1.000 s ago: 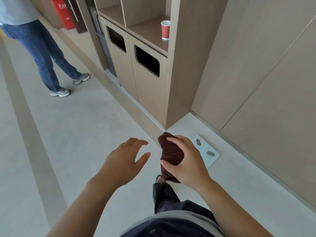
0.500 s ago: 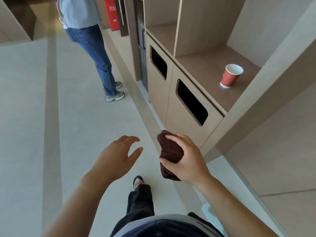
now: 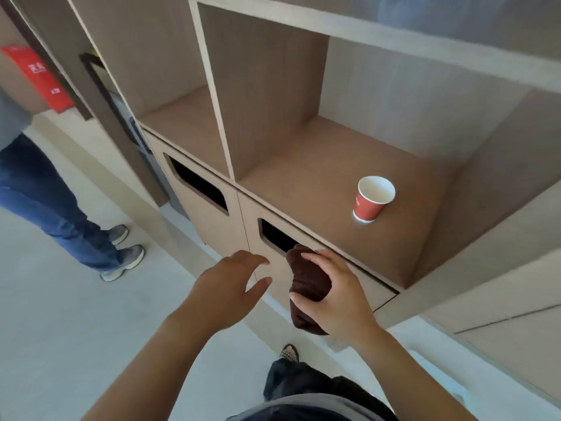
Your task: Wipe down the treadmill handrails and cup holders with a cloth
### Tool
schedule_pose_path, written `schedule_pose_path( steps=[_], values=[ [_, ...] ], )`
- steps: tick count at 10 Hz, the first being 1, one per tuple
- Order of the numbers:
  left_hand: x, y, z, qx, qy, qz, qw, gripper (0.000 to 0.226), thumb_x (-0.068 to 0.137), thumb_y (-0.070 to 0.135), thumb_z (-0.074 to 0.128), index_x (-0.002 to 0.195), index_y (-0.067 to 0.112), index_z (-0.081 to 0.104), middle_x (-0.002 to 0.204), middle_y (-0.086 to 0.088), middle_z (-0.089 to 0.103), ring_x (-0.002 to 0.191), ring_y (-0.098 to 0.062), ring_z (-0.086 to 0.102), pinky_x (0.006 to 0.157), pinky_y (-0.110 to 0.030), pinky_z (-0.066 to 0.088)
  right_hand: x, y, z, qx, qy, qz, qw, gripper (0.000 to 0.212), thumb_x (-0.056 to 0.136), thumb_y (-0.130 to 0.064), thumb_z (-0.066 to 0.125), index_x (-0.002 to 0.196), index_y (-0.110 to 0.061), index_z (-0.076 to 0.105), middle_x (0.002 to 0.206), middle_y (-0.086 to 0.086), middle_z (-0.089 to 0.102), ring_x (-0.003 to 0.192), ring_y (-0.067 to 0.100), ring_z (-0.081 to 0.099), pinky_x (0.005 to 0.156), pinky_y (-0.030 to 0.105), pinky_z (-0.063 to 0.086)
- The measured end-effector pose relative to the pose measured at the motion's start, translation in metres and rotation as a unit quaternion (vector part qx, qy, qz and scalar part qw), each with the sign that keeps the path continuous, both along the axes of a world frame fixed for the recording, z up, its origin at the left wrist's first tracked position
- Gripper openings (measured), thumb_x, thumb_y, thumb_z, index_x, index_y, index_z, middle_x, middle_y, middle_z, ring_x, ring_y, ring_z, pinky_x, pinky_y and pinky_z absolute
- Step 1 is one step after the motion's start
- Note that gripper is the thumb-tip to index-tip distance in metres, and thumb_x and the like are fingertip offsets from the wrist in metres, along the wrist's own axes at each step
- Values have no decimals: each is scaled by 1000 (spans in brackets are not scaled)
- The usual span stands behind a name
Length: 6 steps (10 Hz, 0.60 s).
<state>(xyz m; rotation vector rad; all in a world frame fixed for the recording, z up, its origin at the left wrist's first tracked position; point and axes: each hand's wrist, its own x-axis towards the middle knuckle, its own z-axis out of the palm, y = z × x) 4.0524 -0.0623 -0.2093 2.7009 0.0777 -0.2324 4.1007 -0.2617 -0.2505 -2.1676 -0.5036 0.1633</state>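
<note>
The right hand (image 3: 340, 296) grips a bunched dark-brown cloth (image 3: 308, 284) — fingers wrapped around it — in front of the cabinet's bin slot (image 3: 274, 235). The left hand (image 3: 224, 287) hovers just beside, fingers spread and empty. Farther back, a red paper cup (image 3: 372, 199) stands upright on the shelf (image 3: 303, 189).

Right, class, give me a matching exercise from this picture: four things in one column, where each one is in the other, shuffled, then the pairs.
Things
1. cloth
2. paper cup
3. left hand
4. grey trainers

Places
A. standing on the shelf
B. on the floor at the left
C. bunched in the right hand
D. open, holding nothing

Pairs: 1-C, 2-A, 3-D, 4-B
</note>
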Motion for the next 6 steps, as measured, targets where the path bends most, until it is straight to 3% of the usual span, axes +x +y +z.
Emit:
schedule_pose_path(
  steps=[1, 3, 4, 5, 6],
  values=[
    [63, 18, 5, 29, -28, -31, 999, 40, 92, 46, 40, 130, 34, 42, 132, 8, 50, 110, -15, 53, 91, -37, 49, 54, 16, 3, 2, -15, -34, 999, 61, 66, -36, 74, 124, -36, 53, 130, -16, 46, 118, 6, 47, 98, 19, 38],
    [144, 37, 16, 26, -56, -64, 996, 36, 91, 43, 43, 125, 33, 46, 129, 9, 51, 85, -9, 55, 83, -34, 49, 150, 56, 26, -6, -93, -109, 990, 60, 66, -35, 77, 122, -32, 57, 133, -9, 47, 121, 16, 46, 100, 24, 34],
    [171, 47, 21, 32, -52, -76, 995, 38, 91, 42, 44, 127, 31, 45, 130, 7, 51, 80, -11, 53, 85, -35, 49, 181, 69, 36, -35, -112, -128, 985, 56, 70, -40, 76, 122, -30, 58, 139, -7, 45, 127, 19, 40, 104, 40, 37],
    [188, 61, 25, 11, -60, -102, 993, 39, 91, 41, 44, 127, 28, 46, 130, 4, 51, 99, -17, 56, 89, -37, 48, 189, 76, 39, -48, -121, -156, 979, 51, 74, -39, 73, 122, -30, 58, 140, -5, 46, 128, 16, 40, 104, 37, 36],
    [195, 76, 30, 19, -69, -145, 987, 37, 91, 38, 44, 126, 26, 48, 129, 2, 53, 108, -19, 54, 89, -34, 46, 176, 86, 38, -54, -112, -181, 976, 47, 78, -37, 70, 123, -31, 58, 139, -8, 47, 128, 11, 41, 100, 18, 29]
  ],
)
